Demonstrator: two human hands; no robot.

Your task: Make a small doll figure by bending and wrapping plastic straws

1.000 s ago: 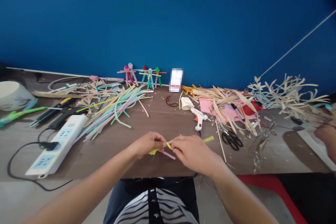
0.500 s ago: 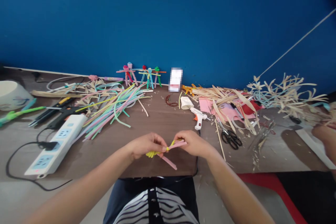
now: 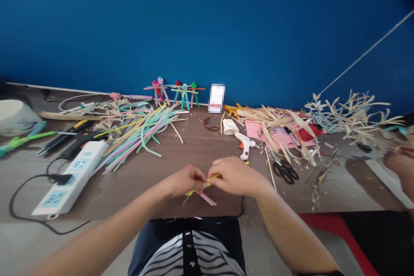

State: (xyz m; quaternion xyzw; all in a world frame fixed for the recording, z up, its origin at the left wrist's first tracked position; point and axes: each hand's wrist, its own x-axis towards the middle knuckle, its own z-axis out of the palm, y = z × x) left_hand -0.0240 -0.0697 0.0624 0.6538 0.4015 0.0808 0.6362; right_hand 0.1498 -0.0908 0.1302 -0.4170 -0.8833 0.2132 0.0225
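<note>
Carefully, the left hand (image 3: 183, 180) and right hand (image 3: 235, 177) are pinching a yellow pipe cleaner (image 3: 213, 178) together, fingers (image 3: 201, 180) clenched, with a pink pipe cleaner (image 3: 208, 199) sticking out just below them.

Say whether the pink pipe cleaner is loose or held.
Held: the pink pipe cleaner runs up into the fingers where the left hand and right hand meet, alongside a yellow one.

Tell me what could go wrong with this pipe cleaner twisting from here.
The thin bare wire end poking out below the yellow pipe cleaner might prick the left hand. The glue gun lies just ahead of the right hand, so a wide pull could knock it, and it may be hot.
</note>
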